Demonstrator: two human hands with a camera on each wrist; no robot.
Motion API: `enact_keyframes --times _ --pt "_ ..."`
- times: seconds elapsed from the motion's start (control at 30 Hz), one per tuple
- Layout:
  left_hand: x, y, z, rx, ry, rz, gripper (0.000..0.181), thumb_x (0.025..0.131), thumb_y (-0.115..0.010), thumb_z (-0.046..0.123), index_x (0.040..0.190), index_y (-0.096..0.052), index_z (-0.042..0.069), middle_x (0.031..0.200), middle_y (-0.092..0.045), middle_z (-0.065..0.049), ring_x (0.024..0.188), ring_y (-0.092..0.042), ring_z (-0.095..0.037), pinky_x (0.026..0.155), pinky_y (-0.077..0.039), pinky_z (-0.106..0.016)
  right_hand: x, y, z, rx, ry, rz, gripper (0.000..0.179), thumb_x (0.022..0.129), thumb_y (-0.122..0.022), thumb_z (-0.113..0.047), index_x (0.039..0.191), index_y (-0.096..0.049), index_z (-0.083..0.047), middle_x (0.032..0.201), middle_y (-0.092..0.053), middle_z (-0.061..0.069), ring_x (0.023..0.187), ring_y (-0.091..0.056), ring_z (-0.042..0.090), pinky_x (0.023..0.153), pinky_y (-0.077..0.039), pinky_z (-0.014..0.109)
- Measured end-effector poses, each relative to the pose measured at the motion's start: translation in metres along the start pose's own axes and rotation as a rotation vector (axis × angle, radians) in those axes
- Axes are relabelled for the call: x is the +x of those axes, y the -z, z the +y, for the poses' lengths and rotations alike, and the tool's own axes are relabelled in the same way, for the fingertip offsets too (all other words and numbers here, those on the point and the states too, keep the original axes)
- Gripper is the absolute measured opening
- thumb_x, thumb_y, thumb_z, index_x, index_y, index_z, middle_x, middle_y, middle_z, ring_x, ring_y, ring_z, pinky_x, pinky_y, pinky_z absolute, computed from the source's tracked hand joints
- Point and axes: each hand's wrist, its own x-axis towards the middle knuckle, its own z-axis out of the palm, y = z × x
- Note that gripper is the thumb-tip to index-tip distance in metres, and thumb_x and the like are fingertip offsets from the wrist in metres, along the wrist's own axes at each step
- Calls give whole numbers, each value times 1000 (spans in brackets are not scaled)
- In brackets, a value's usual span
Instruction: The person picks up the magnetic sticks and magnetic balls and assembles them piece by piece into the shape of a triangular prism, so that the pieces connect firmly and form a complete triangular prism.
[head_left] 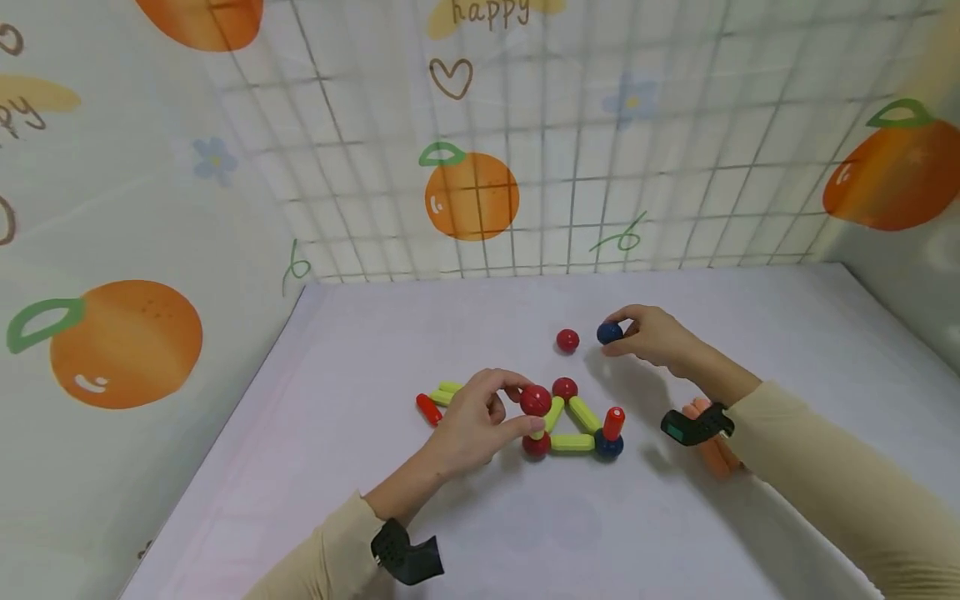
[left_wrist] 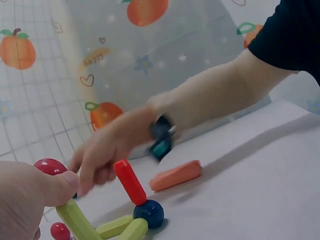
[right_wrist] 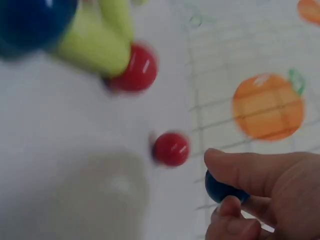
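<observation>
A flat triangle of yellow-green rods (head_left: 572,443) lies on the table, with red balls (head_left: 565,388) at two corners and a blue ball (head_left: 608,445) at the third. From that blue ball a short red rod (head_left: 613,423) stands up. My left hand (head_left: 476,421) pinches an upper red ball (head_left: 536,400) between thumb and fingers, above the left corner. Under it, the left wrist view shows a slanting yellow-green rod (left_wrist: 77,222). Farther back, my right hand (head_left: 656,337) pinches a second blue ball (head_left: 609,332), apart from the triangle.
A loose red ball (head_left: 567,340) lies just left of my right hand. Beyond the left hand are a red rod (head_left: 429,409) and yellow-green rods (head_left: 442,397), partly hidden. Orange-pink rods (head_left: 716,454) lie under the right forearm. A wire grid (head_left: 570,208) stands at the back.
</observation>
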Motion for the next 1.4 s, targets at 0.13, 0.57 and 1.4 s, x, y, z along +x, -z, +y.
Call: enact_keyframes --times 0.13,0.57,1.4 --pt "0 2 1 9 21 9 41 83 -79 30 120 -63 22 109 -60 -8 68 -47 -12 55 -38 -19 -41 6 -15 27 47 -16 61 86 -75 -30 138 -52 -10 100 -58 12 88 -51 24 68 -43 30" --pt "6 -2 3 26 24 9 40 83 -79 30 120 -64 24 110 -60 -10 67 -46 -13 55 -37 -19 -121 -9 -14 9 181 47 51 83 -78 -34 127 -61 -17 87 -55 5 70 -53 18 57 -39 26" --pt "16 3 -5 -43 -11 -1 40 83 -79 26 120 -65 23 109 -59 -15 70 -46 -13 60 -38 -20 -120 -30 -14 -64 224 101 43 80 -80 -30 117 -66 -14 84 -58 3 72 -51 17 56 -42 26"
